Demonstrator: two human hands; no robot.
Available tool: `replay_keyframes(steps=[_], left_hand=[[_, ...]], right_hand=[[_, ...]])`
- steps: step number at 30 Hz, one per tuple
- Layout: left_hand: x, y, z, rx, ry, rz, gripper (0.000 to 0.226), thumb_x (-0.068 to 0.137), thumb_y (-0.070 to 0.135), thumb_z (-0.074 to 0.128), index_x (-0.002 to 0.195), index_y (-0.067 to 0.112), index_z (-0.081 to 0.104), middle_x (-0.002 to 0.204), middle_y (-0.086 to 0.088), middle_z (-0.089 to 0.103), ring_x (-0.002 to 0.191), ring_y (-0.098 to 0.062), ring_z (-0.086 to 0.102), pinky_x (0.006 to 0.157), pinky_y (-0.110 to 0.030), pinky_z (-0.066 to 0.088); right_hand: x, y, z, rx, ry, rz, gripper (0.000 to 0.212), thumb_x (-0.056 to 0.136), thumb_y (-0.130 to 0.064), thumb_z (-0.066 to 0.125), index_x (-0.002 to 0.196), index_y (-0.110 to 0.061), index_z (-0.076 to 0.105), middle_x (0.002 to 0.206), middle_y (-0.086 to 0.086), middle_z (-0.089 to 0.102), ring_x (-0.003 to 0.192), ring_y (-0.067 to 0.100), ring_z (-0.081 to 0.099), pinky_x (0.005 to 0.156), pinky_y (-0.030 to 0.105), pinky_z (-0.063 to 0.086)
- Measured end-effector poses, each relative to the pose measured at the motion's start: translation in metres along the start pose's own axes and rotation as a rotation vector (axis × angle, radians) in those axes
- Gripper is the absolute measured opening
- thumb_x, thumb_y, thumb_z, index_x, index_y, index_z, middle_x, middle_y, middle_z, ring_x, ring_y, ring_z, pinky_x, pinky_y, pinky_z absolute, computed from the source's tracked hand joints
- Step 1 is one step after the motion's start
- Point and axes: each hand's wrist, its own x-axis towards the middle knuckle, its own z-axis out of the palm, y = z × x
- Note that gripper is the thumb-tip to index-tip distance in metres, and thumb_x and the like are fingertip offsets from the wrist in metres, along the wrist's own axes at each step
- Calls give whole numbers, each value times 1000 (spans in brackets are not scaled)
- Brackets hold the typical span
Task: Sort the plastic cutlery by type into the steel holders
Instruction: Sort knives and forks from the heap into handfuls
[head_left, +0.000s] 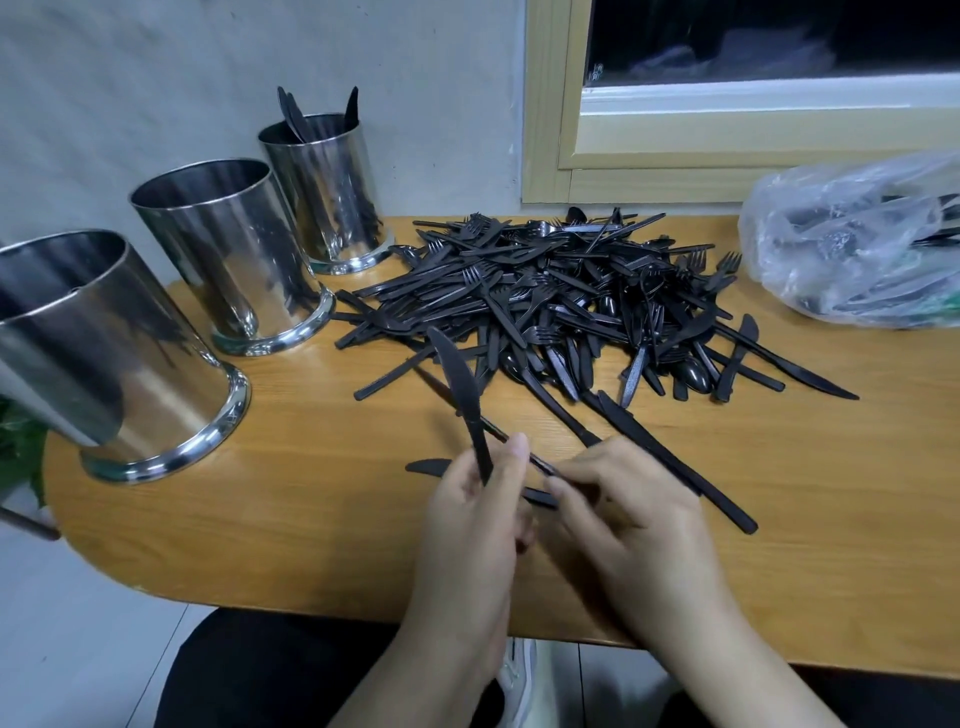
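A black plastic knife (460, 395) stands blade-up near the wooden table's (311, 519) front edge, pinched in the left hand (470, 512); the right hand (618, 499) pinches another black utensil's handle. A large black cutlery heap (561, 296) remains mid-table. Only the farthest steel cylinder holder (324, 192) shows pieces; sorting looks barely begun.

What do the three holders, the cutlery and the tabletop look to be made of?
Holders: polished steel, judging by the mirror-like reflections on their walls. Cutlery pile: black plastic, thin with a dull sheen. Tabletop: apparently wood or wood-look laminate, with light grain lines and a smooth, slightly glossy surface.
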Motion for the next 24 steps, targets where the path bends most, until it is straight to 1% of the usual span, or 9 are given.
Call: replay_keyframes(steps=[1,3,6,9,12,14,17,21,24], left_hand=[[2,0,-2,3,19,4,30,94,43,63,79,19,71,63,1,43,59,-15,40,62,-37,35],[7,3,-11,36,69,51,36,100,39,59,69,22,65,63,0,46,60,-16,43,65,-40,36],[17,10,-32,51,175,137,36,106,37,48,77,19,60,63,5,55,65,-17,53,73,-44,44],[22,14,-48,3,206,204,32,109,30,41,92,11,59,72,0,66,71,-21,65,77,-45,52],[23,11,-49,-24,181,234,22,111,21,38,106,13,58,71,-2,62,66,-20,60,69,-40,49],[23,9,-50,-9,173,239,20,110,24,41,103,15,58,68,2,53,60,-16,49,65,-37,42],[25,8,-51,-51,168,209,25,100,34,53,87,13,53,65,3,41,55,-12,36,56,-31,35],[24,8,-52,-44,156,194,40,87,49,58,78,12,45,63,1,38,52,-13,34,51,-28,35],[23,6,-52,3,132,176,41,96,45,53,79,8,50,63,0,41,53,-15,39,54,-31,38]], right_hand=[[1,-1,3,15,-34,-10,5,92,-25,69,95,-25,73,88,-15,61,84,7,61,72,23,48],[2,0,6,-7,-97,32,22,94,-43,62,104,-27,74,94,-18,61,92,7,60,79,25,49],[3,6,7,-210,-189,127,42,91,-51,59,120,-22,70,102,-17,58,101,9,56,91,31,48],[3,9,17,-414,-251,98,28,88,-39,69,112,-24,72,98,-14,55,93,14,52,85,36,48],[4,9,21,-392,-232,97,10,88,-27,74,97,-24,73,91,-13,55,86,15,52,80,36,48],[6,8,20,-376,-230,110,5,88,-23,74,92,-22,71,88,-12,54,84,15,53,77,34,49],[7,6,18,-386,-227,128,6,86,-22,74,86,-21,67,84,-9,55,81,16,53,74,32,49],[6,2,18,-416,-229,141,6,88,-25,70,85,-21,67,83,-9,57,81,15,54,75,30,48],[5,2,16,-409,-201,158,9,91,-24,68,85,-19,69,83,-7,58,79,15,57,71,30,50]])
